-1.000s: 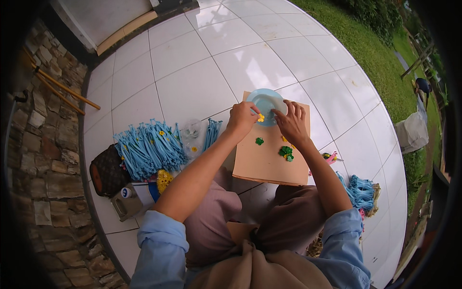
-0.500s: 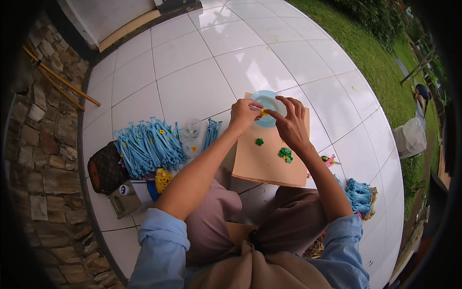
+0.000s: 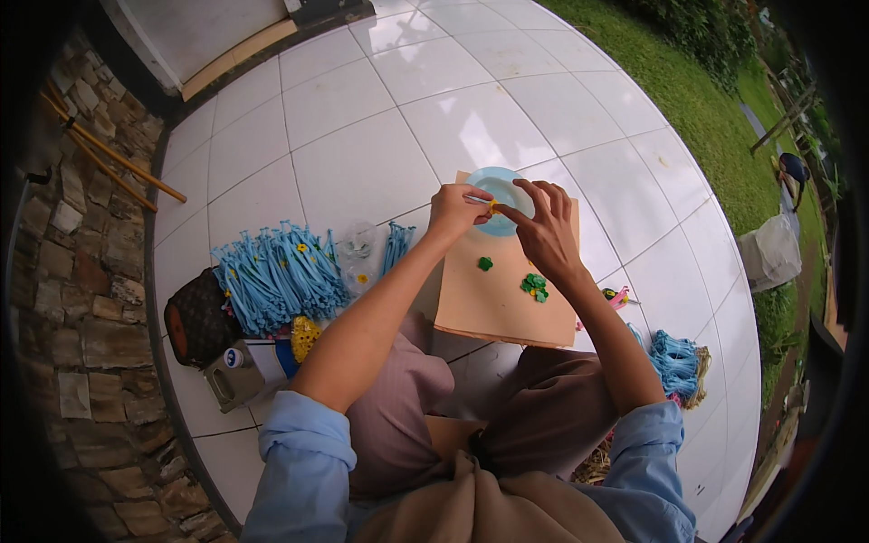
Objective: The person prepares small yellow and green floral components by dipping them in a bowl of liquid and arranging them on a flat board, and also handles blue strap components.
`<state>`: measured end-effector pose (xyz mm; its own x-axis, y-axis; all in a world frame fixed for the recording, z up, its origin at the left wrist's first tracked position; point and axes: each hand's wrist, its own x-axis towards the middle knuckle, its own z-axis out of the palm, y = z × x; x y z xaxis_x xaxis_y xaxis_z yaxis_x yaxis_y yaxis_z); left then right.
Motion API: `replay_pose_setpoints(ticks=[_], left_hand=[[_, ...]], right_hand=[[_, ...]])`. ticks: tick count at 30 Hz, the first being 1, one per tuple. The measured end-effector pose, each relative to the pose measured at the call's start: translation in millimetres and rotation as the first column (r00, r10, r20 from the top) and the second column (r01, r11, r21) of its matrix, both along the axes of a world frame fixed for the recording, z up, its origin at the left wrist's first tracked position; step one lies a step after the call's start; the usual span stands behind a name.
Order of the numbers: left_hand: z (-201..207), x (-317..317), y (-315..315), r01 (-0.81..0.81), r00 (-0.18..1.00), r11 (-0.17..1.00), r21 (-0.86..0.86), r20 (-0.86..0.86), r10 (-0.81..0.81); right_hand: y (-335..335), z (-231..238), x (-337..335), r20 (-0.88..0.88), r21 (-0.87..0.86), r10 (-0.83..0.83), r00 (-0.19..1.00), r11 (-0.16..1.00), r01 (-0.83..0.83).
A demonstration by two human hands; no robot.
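Over a pale blue plate [image 3: 496, 226], my left hand [image 3: 453, 212] is closed in a pinch on a thin light-blue stem. A small yellow flower piece [image 3: 493, 207] shows at the stem's tip. My right hand [image 3: 548, 226] meets that yellow piece with its thumb tip, the other fingers bent and apart above it. Plate and hands are at the far end of a tan board [image 3: 489, 312] in front of my legs. On the board lie a single green flower piece [image 3: 485, 263] and a small cluster of green flower pieces [image 3: 534, 288], with bits of yellow by it.
Left of the board lie a big heap of light-blue stems [image 3: 276, 276], a clear plastic bag [image 3: 359, 249], a smaller blue bundle [image 3: 396, 246], a yellow pack [image 3: 306, 339] and a brown patterned bag [image 3: 199, 317]. Another blue bundle [image 3: 674, 362] sits at the right on white tiles.
The whole picture has shifted slightly. Both hands keep nearly the same pose at the yellow piece. A distant person on the grass has moved a little.
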<state>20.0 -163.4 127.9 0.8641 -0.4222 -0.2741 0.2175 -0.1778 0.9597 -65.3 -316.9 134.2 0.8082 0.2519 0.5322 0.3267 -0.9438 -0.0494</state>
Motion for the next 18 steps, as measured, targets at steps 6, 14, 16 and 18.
replay_pose_setpoints(ticks=[6, 14, 16, 18], left_hand=[[-4, 0, 0, 0.045, 0.994, 0.992, 0.119, 0.091, -0.056], [-34, -4, 6, 0.252, 0.923, 0.767, 0.59, 0.092, -0.374], [-41, -5, 3, 0.188, 0.901, 0.749, 0.636, 0.191, -0.389], [-50, -6, 5, 0.142, 0.904, 0.757, 0.638, 0.227, -0.361]], right_hand=[[-11, 3, -4, 0.014, 0.161, -0.073, 0.997, 0.984, 0.07], [-48, -50, -22, -0.557, 0.488, 0.091, 0.825, 0.84, 0.237], [-50, -61, -21, -0.514, 0.477, 0.149, 0.845, 0.868, 0.137], [-45, -62, -19, -0.489, 0.459, 0.137, 0.861, 0.88, 0.121]])
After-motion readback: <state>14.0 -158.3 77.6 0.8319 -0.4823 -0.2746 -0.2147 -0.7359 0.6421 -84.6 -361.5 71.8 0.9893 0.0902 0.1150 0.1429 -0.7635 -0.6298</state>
